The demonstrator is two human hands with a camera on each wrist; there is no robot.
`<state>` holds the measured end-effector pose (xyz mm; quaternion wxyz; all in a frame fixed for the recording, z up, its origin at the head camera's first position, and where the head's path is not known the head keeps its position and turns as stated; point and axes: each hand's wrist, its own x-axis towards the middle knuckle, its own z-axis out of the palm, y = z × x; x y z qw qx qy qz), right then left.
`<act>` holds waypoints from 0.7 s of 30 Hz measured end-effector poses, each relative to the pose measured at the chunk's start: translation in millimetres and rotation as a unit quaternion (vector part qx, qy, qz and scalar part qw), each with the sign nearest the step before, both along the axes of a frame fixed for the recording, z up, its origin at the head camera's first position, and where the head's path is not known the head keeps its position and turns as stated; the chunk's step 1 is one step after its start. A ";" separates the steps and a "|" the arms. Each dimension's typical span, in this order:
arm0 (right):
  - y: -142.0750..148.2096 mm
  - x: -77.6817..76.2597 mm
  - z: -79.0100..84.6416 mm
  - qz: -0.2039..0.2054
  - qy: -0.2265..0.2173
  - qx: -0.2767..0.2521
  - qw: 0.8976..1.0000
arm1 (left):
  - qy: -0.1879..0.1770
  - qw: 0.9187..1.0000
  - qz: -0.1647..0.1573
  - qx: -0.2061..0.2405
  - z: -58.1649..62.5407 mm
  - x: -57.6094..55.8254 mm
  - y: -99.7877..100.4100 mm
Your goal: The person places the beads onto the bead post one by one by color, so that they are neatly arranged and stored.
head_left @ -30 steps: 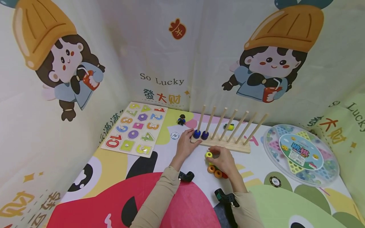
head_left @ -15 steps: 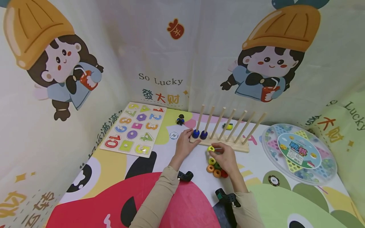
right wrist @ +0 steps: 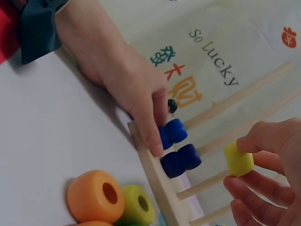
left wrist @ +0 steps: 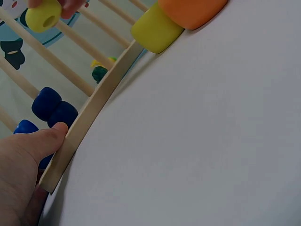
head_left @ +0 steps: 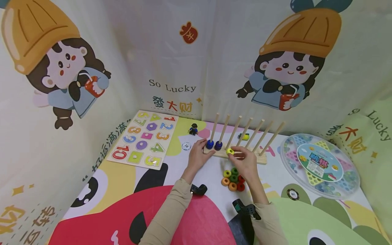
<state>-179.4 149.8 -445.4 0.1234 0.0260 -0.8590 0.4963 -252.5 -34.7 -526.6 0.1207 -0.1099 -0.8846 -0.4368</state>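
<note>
At the rack's left end, my left hand (head_left: 197, 157) grips the wooden peg rack (left wrist: 89, 117), thumb against the front of its base. My right hand (head_left: 246, 162) pinches a yellow bead (right wrist: 239, 159) between thumb and fingertips. In the head view this bead overlaps the base near the third peg; in the right wrist view it is held up among the pegs. Blue beads (head_left: 209, 144) sit on the first peg and dark blue beads (head_left: 218, 146) on the second. In front of the rack lie loose orange beads (head_left: 232, 186), a yellow one (head_left: 227, 174), green beads (head_left: 233, 178) and red beads (head_left: 241, 187).
A number puzzle board (head_left: 142, 139) lies at the left. Behind the rack are a small toy figure (head_left: 193, 129) and a yellow-green toy (head_left: 244, 136). A round Chinese checkers box (head_left: 320, 166) lies at the right, with a black chip (head_left: 293, 194) nearby.
My right hand has lifted the yellow bead from the loose beads and carried it forward to the rack. The left hand keeps its hold on the rack's end.
</note>
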 end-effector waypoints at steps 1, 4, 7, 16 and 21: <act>-0.3 -0.5 0.7 -0.004 0.002 -0.002 1.000 | 0.000 1.000 0.000 -0.001 -0.3 -0.2 -0.1; -0.9 -2.1 2.7 -0.010 0.017 -0.016 1.000 | 0.001 1.000 0.000 0.000 -0.6 -0.1 -0.3; -1.5 -3.8 6.3 -0.012 0.045 -0.038 0.998 | -0.002 1.000 -0.001 0.000 0.2 0.6 -0.3; -6.0 -6.3 29.3 -0.037 0.150 -0.075 0.985 | 0.001 1.000 -0.001 -0.005 1.6 0.9 0.2; -17.4 3.2 59.4 -0.049 0.199 -0.097 0.974 | -0.003 1.000 -0.001 -0.001 0.8 1.6 0.2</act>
